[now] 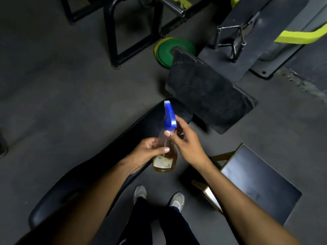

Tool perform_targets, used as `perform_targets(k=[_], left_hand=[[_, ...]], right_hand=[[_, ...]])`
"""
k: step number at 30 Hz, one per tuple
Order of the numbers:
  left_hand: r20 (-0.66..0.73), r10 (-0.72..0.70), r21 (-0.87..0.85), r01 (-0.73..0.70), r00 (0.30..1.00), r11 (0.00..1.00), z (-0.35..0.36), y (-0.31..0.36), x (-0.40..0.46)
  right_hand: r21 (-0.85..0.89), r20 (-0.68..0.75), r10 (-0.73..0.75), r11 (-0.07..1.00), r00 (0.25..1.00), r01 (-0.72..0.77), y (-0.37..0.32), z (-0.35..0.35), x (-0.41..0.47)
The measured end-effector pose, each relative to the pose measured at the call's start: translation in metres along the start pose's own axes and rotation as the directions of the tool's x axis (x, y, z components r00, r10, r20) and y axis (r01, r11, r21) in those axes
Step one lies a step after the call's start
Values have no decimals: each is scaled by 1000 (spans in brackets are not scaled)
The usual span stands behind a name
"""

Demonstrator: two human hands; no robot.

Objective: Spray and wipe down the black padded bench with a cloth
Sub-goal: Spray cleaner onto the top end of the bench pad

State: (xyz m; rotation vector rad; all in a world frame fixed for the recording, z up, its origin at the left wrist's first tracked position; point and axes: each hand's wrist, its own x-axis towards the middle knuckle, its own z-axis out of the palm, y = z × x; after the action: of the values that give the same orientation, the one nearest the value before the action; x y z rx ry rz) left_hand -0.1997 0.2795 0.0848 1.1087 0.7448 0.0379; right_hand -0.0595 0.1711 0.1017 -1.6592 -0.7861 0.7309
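The black padded bench (99, 167) runs diagonally from lower left toward centre, beneath both arms. Above it, the left hand (146, 151) grips the body of a clear spray bottle (165, 156) holding amber liquid, while the right hand (185, 140) closes around its blue trigger head (169, 115).

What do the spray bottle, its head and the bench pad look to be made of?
Bottle: clear plastic, probably; amber liquid and a worn paper label show through its glossy wall. Head: opaque blue moulded plastic, with a smooth sheen. Bench pad: black vinyl or leatherette over padding, judging by the soft rounded edges and dull shine; real leather cannot be ruled out.
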Motion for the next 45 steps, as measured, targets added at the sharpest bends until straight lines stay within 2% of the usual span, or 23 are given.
perform_targets(k=[4, 10, 16, 19, 22, 23, 24, 25, 26, 27, 28, 29, 31, 34, 41, 45], left_hand=[[34, -65, 68, 62, 997, 996, -8, 3, 24], [225, -184, 223, 133, 957, 966, -27, -6, 75], [278, -233, 249, 165, 932, 955, -40, -39, 134], [338, -219, 140, 182, 915, 973, -56, -49, 170], [312, -188, 251, 110, 931, 962, -82, -66, 211], [259, -179, 365, 76, 949, 928, -91, -73, 227], [192, -172, 537, 43, 966, 843, -101, -81, 244], [127, -158, 742, 12, 979, 670, -111, -88, 261], [97, -133, 900, -30, 986, 434, -121, -96, 276], [101, -119, 970, -71, 988, 234, -132, -104, 288], [119, -124, 989, -106, 985, 107, -141, -112, 298], [133, -147, 991, -129, 980, 34, -150, -121, 305], [146, -179, 987, -155, 973, -40, -160, -140, 312], [164, -118, 980, -175, 979, -92, -164, -159, 311], [144, -146, 985, -155, 979, -69, -160, -153, 310], [165, -126, 983, -173, 978, -61, -162, -155, 309]], right_hand=[[64, -121, 71, 996, 990, -64, 15, 4, 9], [281, -266, 210, 950, 941, -133, 43, 35, 26], [412, -541, 359, 902, 761, -132, 93, 62, 54], [377, -632, 379, 912, 676, -159, 125, 62, 70], [277, -653, 335, 940, 679, -198, 156, 61, 87], [226, -653, 314, 949, 690, -218, 165, 61, 92], [171, -648, 292, 956, 704, -239, 174, 62, 98], [125, -636, 276, 958, 720, -256, 183, 63, 102], [101, -615, 274, 957, 740, -271, 192, 65, 105], [85, -590, 280, 954, 757, -287, 200, 68, 108], [69, -567, 286, 951, 772, -301, 207, 71, 110], [54, -552, 293, 947, 781, -316, 213, 74, 111], [45, -533, 306, 941, 789, -335, 220, 82, 114], [36, -512, 320, 935, 797, -352, 229, 95, 119], [8, -448, 380, 906, 809, -422, 229, 116, 133], [11, -474, 393, 897, 788, -441, 235, 117, 133]])
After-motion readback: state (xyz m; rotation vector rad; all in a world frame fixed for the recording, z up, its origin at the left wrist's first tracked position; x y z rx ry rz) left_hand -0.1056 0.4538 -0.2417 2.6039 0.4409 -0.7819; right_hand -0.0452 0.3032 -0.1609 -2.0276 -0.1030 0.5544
